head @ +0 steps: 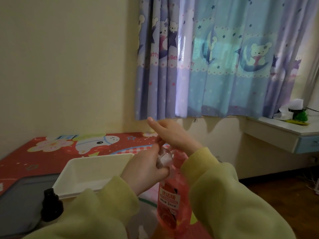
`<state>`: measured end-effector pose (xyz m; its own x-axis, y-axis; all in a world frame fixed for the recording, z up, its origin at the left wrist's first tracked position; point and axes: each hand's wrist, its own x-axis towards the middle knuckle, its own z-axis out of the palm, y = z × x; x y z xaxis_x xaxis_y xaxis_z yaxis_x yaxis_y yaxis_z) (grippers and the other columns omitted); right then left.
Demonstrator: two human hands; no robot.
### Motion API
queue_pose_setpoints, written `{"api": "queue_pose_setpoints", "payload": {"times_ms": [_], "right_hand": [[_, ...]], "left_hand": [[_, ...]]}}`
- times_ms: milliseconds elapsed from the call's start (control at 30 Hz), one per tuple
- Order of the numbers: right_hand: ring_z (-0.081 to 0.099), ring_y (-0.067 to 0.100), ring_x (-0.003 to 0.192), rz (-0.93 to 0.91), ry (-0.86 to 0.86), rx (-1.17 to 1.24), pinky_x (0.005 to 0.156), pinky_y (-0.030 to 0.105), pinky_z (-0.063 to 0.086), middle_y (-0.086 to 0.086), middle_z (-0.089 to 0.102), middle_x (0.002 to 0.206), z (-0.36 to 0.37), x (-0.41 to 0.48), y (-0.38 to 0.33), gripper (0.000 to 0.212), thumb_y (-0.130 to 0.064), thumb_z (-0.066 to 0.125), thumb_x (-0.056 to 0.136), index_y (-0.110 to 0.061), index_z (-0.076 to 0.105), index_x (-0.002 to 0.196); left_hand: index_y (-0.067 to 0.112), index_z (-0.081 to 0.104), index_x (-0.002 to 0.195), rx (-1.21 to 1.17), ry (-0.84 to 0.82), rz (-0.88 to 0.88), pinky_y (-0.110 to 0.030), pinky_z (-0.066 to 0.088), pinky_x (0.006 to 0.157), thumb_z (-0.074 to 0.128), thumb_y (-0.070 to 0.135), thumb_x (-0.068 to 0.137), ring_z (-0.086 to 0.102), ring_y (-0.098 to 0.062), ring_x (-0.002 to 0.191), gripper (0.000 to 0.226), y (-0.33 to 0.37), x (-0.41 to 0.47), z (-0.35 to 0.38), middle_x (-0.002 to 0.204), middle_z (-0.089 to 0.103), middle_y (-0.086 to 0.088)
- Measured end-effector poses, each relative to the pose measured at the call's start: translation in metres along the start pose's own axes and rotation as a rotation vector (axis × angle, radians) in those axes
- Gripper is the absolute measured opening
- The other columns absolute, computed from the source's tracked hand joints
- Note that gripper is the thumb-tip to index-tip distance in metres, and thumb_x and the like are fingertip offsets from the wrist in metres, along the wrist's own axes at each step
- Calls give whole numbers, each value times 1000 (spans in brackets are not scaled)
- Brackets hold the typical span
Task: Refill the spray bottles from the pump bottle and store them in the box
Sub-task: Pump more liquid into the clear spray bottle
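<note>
A pink pump bottle (pixel 172 202) with a red label stands upright on the table in front of me. My left hand (pixel 145 168) grips a small clear spray bottle (pixel 164 159) held against the pump bottle's top. Over the pump head lies my right hand (pixel 172 135), its fingers stretched out; the pump head itself is hidden beneath it. A dark spray bottle (pixel 51 206) with a black cap stands at the lower left. The white box (pixel 89 175) sits open behind my left arm.
A grey tray or lid (pixel 20 206) lies at the left on the red cartoon-print tablecloth (pixel 51 147). A white shelf with a blue drawer (pixel 283 135) juts from the right wall. Blue bear-print curtains (pixel 224 57) hang behind. Wooden floor shows at the right.
</note>
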<state>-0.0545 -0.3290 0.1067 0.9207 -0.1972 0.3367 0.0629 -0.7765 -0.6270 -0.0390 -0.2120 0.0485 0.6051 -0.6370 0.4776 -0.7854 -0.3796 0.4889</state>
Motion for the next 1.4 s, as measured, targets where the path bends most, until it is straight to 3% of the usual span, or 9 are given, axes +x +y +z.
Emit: {"api": "queue_pose_setpoints", "payload": {"times_ms": [133,267,433,600,867,1000,1133,1233,1400], "right_hand": [[70,20,74,0,59,62,82,46,55,5,69,78,6,-1,16,61,-66,35,87,-12,63,90],[70,22,77,14,36,30,83,45,54,8,71,80,8,-2,16,65,-66,36,86,-8,63,97],[65,22,77,24,-54,-86,82,40,52,-1,63,69,5,-1,0,53,-63,35,89,-18,58,74],[65,19,76,-5,-37,-7,82,40,54,-1,63,73,1,2,4,52,-65,38,86,-19,60,80],[69,22,79,-3,11,11,80,42,55,8,71,81,9,-2,15,53,-65,47,82,-15,64,90],[66,21,71,23,-47,-33,65,32,52,4,67,74,6,-2,7,44,-60,50,85,-18,61,85],[65,19,69,17,-47,75,65,30,52,2,64,70,-1,2,2,41,-54,51,87,-15,61,80],[69,23,74,6,-10,43,70,33,55,10,70,77,2,1,10,45,-59,51,85,-15,61,82],[69,17,72,13,29,88,66,30,54,10,71,82,6,-2,16,38,-59,53,83,-22,58,79]], "left_hand": [[25,41,93,-53,-13,-26,-22,41,59,61,29,79,57,-10,69,26,-3,-4,16,70,54,10],[24,42,95,-56,-38,-48,-28,44,63,62,31,78,60,-13,72,27,-4,-5,16,75,60,5],[24,41,99,3,-75,-47,-29,47,68,62,28,76,59,-13,78,30,-1,-3,-1,80,59,7],[24,41,97,57,-38,7,-24,39,63,61,28,77,55,-12,73,29,1,0,-3,70,51,13],[23,39,96,-13,-84,-45,-30,47,66,62,29,79,61,-16,76,29,-6,-6,11,79,62,4],[23,39,95,-28,-95,-60,-27,44,66,62,28,77,60,-16,78,29,-1,-4,4,77,57,7],[26,37,91,-24,-42,-31,-22,36,59,63,28,75,54,-11,74,31,2,-1,-1,71,50,12],[25,42,95,-79,-55,-55,-23,41,61,62,27,76,59,-12,74,28,0,-3,6,73,56,10],[24,41,100,-117,-98,-89,-26,44,62,61,25,76,59,-14,72,32,-3,-6,12,72,57,7]]}}
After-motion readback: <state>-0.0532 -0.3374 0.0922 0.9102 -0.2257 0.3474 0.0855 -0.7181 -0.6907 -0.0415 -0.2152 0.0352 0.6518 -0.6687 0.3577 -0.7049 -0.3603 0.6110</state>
